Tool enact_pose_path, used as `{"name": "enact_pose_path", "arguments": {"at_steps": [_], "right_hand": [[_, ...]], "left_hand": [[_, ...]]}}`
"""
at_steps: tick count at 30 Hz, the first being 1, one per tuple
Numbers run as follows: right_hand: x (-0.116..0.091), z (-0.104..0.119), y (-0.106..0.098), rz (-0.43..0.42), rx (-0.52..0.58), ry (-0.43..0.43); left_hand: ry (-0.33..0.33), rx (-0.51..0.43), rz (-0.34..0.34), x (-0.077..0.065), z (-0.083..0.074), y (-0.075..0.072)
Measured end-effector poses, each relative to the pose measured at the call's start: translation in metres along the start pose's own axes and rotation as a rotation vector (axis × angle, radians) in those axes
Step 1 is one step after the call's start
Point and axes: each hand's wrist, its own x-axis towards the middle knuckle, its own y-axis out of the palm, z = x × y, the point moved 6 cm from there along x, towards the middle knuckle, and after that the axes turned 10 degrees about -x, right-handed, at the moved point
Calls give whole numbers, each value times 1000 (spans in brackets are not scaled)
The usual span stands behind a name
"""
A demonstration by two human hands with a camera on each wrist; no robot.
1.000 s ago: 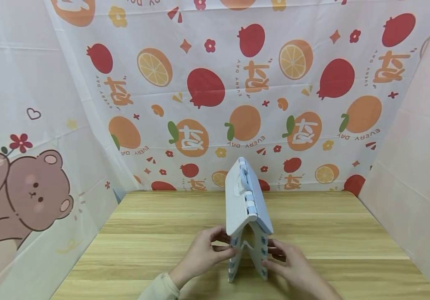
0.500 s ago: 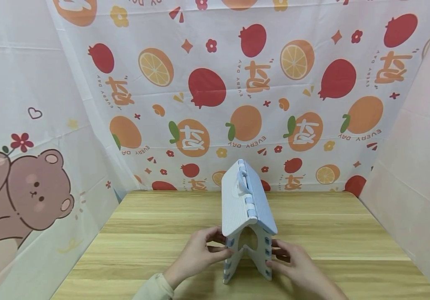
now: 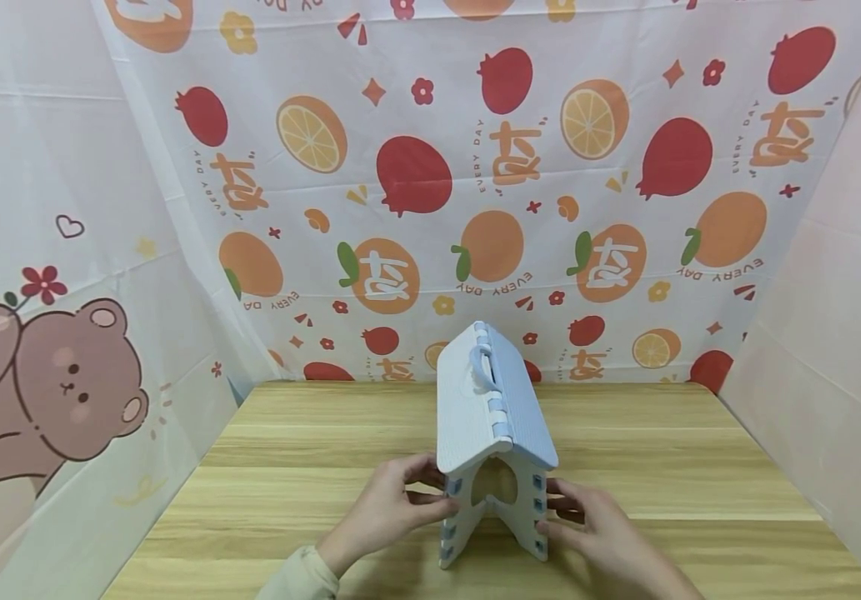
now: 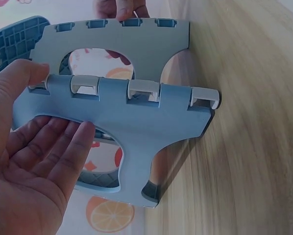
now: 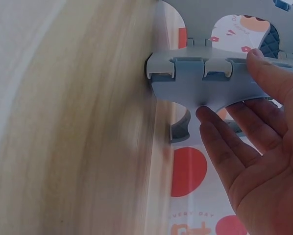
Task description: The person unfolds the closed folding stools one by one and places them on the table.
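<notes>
A white and pale-blue plastic folding stool (image 3: 496, 400) stands half unfolded on the table, its two top panels sloping like a roof from a hinged ridge with a loop handle (image 3: 484, 368). Its leg panels have oval cut-outs and spread apart at the front. My left hand (image 3: 392, 504) grips the left leg panel, thumb on the hinged front edge and fingers at the cut-out, as the left wrist view shows. On the other side my right hand (image 3: 588, 525) holds the right leg panel (image 5: 210, 88) between thumb and fingers. The stool's far end is hidden.
The wood-grain table (image 3: 310, 442) extends on both sides of the stool. A fruit-print cloth (image 3: 415, 333) hangs behind the table's back edge. Another cloth with a bear print (image 3: 73, 383) hangs on the left, and a pale one (image 3: 835, 333) on the right.
The stool's leg panels and top panels have spread wider apart. My left hand has shifted left with its panel, my right hand slightly right. The ridge has sunk a little.
</notes>
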Motion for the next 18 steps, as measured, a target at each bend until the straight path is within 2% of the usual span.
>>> {"name": "enact_pose_path", "arguments": {"at_steps": [2, 9, 14, 18], "right_hand": [[0, -1, -1, 4, 0, 8], [-1, 2, -3, -8, -22, -45], [0, 2, -1, 8, -17, -26], [1, 5, 0, 6, -32, -47]], "left_hand": [[3, 4, -2, 0, 0, -1], [12, 16, 1, 0, -1, -2], [13, 18, 4, 0, -2, -3], [8, 27, 10, -1, -2, -2]]}}
